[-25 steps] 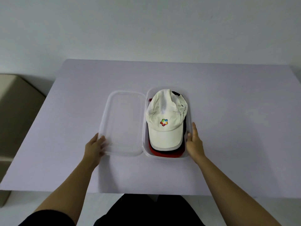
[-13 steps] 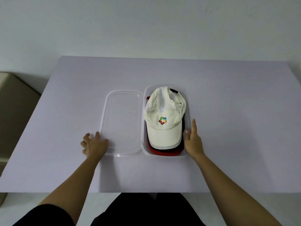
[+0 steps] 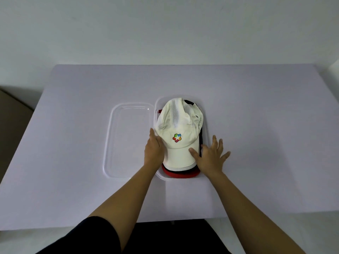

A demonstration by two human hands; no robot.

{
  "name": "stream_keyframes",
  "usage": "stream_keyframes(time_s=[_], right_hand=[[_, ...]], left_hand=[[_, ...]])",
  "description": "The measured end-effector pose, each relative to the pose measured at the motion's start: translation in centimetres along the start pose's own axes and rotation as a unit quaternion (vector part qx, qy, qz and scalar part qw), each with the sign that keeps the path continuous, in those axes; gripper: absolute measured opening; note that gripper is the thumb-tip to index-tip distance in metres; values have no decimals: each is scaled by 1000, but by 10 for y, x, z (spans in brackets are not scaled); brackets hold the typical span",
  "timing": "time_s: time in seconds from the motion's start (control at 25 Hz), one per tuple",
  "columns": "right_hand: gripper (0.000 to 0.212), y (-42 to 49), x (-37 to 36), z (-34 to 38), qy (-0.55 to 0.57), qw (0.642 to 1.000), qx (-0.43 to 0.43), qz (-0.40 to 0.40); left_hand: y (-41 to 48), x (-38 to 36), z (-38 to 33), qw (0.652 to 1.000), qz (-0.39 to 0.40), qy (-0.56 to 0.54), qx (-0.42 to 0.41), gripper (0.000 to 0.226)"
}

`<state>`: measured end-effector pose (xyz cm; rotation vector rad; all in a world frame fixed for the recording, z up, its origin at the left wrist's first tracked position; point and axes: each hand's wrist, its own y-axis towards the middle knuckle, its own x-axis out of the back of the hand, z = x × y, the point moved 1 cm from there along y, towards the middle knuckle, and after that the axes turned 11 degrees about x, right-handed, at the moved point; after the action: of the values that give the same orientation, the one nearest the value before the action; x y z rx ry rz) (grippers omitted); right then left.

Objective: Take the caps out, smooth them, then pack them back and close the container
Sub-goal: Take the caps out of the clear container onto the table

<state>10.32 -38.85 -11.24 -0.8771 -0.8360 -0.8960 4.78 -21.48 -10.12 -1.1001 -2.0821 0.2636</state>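
A clear plastic container (image 3: 205, 114) stands open on the table, its lid (image 3: 128, 142) lying flat to its left. Inside sits a stack of caps: a white cap (image 3: 178, 129) with a coloured logo on top, a dark cap (image 3: 200, 136) under it, and a red cap (image 3: 180, 174) at the bottom. My left hand (image 3: 153, 151) lies with straight fingers against the left edge of the white cap's brim. My right hand (image 3: 211, 156) is spread over the container's right side, its thumb touching the white brim.
The pale table (image 3: 73, 125) extends on all sides of the container, its front edge close to my body. A brown box (image 3: 11, 118) stands off the table at the left. A plain wall rises behind.
My left hand has left the lid's near corner and moved right to the white cap's brim. My right hand has shifted inward from the container's right wall and spread its fingers.
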Motion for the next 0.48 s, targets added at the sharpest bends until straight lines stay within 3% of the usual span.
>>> stream_keyframes(time_s=[0.08, 0.24, 0.36, 0.48], right_hand=[[65, 1, 3, 1, 9, 1000, -7, -6], [53, 0, 10, 6, 106, 986, 52, -119], [33, -1, 14, 13, 275, 953, 93, -88], [28, -1, 20, 20, 338, 935, 96, -41]], left_hand=[[0, -3, 1, 1000, -16, -2, 7, 50], [-4, 0, 0, 998, -4, -63, 22, 49], [-6, 2, 2, 996, -3, -90, 26, 51], [-4, 1, 2, 994, -11, -102, 35, 52]])
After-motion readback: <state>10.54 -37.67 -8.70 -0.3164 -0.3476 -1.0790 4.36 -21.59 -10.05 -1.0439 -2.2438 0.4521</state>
